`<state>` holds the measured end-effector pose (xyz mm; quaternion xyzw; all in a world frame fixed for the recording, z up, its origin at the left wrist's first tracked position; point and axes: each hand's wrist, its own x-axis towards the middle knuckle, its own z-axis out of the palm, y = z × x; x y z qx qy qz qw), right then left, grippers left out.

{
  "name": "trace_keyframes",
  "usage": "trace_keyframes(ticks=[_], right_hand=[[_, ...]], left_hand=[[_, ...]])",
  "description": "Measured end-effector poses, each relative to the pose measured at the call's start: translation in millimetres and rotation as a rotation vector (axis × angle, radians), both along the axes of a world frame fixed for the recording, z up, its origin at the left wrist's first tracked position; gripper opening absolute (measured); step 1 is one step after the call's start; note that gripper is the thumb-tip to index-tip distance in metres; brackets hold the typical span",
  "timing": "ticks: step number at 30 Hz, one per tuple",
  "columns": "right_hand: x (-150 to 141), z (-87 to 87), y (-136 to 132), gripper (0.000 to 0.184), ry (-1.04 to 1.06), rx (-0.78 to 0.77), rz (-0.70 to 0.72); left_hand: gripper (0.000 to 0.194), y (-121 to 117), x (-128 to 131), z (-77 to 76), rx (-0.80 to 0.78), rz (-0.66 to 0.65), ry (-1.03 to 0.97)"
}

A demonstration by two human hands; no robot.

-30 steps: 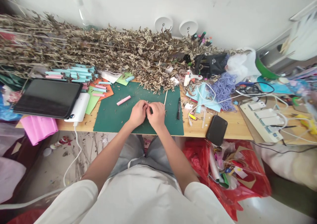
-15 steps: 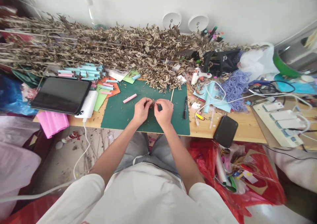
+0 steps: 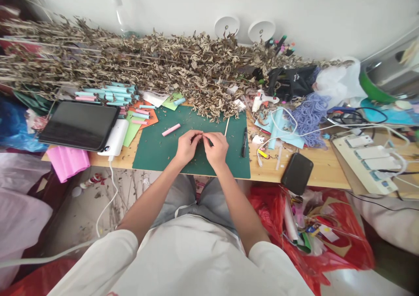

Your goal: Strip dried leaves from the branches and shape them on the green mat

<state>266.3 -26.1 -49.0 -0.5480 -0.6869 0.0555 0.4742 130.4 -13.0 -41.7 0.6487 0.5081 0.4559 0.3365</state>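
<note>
My left hand [image 3: 186, 146] and my right hand [image 3: 216, 147] meet over the middle of a dark green cutting mat [image 3: 153, 149]. Both are pinched closed on a small clump of dried leaves [image 3: 200, 139] held between the fingertips. A pink paper roll [image 3: 171, 129] lies on the mat to the left of my hands. To their right a thin wooden stick [image 3: 226, 126] rests, and beyond it a black pen [image 3: 244, 136] at the mat's right edge. A big heap of dried leafy branches [image 3: 131, 64] stretches across the back of the table.
A black tablet [image 3: 78, 124] and a white power bank [image 3: 113, 138] sit at the left, with teal and pink paper rolls [image 3: 104, 94] behind. At the right are a black phone [image 3: 297, 173], a glue gun [image 3: 262, 99], purple yarn [image 3: 309, 115] and a power strip [image 3: 369, 163]. A red bag [image 3: 330, 239] lies on the floor.
The view shifted slightly left and down a second ago. My hands stayed together on the mat, the fingers working the leaf clump, which is now more hidden between the fingertips.
</note>
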Motion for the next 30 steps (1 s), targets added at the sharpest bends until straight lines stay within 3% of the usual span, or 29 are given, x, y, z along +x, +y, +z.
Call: trace_keyframes(ticks=[9,17,23,30], right_hand=[[0.1,2.9,-0.1,0.015,0.043,-0.005,0.049],[-2.6,-0.8,-2.0,0.013,-0.062,0.005,-0.033],[-4.8,1.1,-4.2,0.01,-0.114,0.02,-0.126],[-3.1,4.1,-4.4,0.011,-0.098,-0.101,-0.097]], left_hand=[[0.017,0.1,-0.3,0.9,0.032,0.043,0.086],[0.018,-2.3,2.3,-2.5,0.183,0.007,0.262],[0.016,-2.2,2.1,-0.8,0.123,0.058,0.204],[0.013,-0.8,0.9,-2.0,0.038,0.133,0.014]])
